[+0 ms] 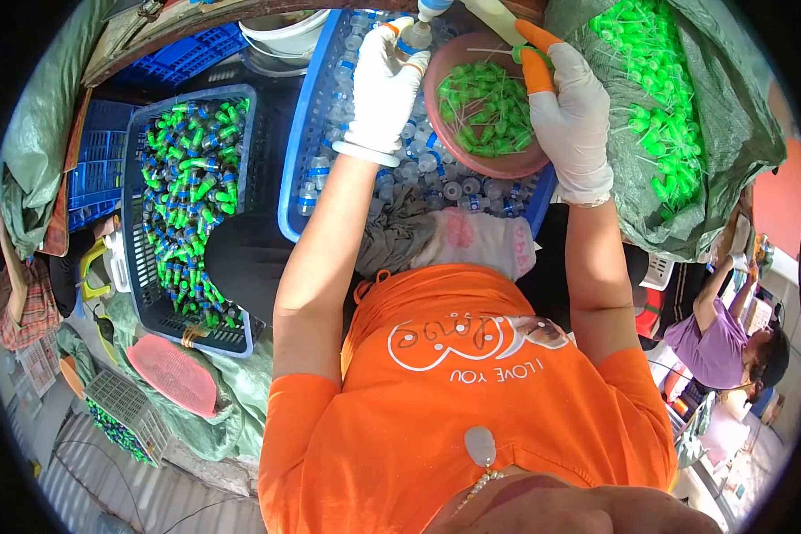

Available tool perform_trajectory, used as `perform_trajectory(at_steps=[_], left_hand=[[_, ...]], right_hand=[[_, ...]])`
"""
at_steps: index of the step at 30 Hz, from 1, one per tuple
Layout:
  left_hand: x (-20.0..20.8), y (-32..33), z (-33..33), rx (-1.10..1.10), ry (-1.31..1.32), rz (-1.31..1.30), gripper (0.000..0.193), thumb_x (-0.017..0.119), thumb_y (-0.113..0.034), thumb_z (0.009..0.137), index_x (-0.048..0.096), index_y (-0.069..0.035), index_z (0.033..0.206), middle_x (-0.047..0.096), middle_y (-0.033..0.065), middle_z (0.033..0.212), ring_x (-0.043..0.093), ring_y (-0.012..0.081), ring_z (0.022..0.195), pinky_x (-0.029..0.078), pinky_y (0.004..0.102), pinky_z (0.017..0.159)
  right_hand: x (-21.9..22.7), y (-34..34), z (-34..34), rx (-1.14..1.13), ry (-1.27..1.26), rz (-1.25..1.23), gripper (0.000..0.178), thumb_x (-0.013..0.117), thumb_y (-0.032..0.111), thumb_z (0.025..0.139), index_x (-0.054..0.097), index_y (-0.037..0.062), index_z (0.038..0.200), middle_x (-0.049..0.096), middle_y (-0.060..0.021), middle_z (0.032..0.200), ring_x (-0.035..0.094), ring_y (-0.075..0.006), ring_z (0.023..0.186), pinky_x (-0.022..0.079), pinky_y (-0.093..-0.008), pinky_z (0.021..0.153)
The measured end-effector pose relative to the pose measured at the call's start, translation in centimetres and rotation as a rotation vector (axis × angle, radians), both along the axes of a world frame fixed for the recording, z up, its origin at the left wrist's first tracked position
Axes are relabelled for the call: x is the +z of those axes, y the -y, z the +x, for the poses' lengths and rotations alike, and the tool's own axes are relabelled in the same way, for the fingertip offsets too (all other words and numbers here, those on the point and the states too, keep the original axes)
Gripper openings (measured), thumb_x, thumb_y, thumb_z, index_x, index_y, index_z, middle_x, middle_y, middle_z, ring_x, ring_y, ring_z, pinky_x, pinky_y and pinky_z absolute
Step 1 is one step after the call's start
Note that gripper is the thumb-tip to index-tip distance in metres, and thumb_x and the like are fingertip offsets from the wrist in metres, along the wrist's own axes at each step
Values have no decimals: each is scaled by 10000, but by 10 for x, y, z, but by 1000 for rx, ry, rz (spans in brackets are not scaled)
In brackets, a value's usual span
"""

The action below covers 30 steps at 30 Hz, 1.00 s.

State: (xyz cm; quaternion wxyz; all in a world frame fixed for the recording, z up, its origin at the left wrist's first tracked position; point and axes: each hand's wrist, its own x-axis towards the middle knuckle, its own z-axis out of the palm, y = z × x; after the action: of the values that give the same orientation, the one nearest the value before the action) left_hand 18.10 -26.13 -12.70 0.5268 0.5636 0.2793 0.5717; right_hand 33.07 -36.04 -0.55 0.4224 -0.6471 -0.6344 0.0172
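Observation:
My left hand, in a white glove, pinches a small clear bottle over the far part of a blue crate. Many small clear bottles with blue bands fill that crate. Gloved in white with orange covers on thumb and forefinger, my right hand holds a green cap with a thin white stem. It is above the right side of a pink bowl, which sits on the bottles and holds a heap of green stemmed caps.
At the left, a dark blue crate holds many green-capped bottles. More green caps lie in a green sack at the right. Grey and white cloths lie at the crate's near edge. People work at both sides.

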Motion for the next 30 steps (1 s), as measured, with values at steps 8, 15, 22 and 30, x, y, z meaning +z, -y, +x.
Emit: perform_trajectory(at_steps=[8, 15, 22, 30], left_hand=[[2, 2, -1, -10, 38, -42, 397, 624, 55, 840, 509, 4, 1217, 594, 99, 1121, 594, 159, 986, 484, 288, 877], [3, 3, -1, -1, -4, -44, 406, 623, 54, 843, 504, 4, 1228, 588, 96, 1125, 589, 158, 978, 485, 284, 881], [9, 6, -3, -9, -3, -13, 422, 628, 70, 834, 501, 2, 1230, 576, 103, 1146, 580, 165, 994, 482, 288, 884], [-19, 20, -12, 38, -188, 2, 379, 626, 63, 848, 525, -18, 1203, 585, 78, 1134, 579, 140, 981, 481, 269, 869]], right_hand=[[2, 0, 0, 10, -11, -2, 280, 626, 63, 914, 660, 101, 1189, 627, -19, 801, 474, -59, 649, 426, -208, 604], [2, 0, 0, 4, -37, -21, 274, 624, 64, 917, 663, 104, 1185, 611, -7, 790, 453, -50, 639, 414, -203, 588], [0, -1, -1, 13, 26, 62, 290, 620, 64, 919, 650, 102, 1204, 607, 7, 784, 445, -37, 639, 407, -200, 578], [-10, 11, -18, 56, -255, 171, 324, 616, 35, 902, 613, 90, 1221, 631, -24, 751, 487, -57, 579, 421, -231, 544]])
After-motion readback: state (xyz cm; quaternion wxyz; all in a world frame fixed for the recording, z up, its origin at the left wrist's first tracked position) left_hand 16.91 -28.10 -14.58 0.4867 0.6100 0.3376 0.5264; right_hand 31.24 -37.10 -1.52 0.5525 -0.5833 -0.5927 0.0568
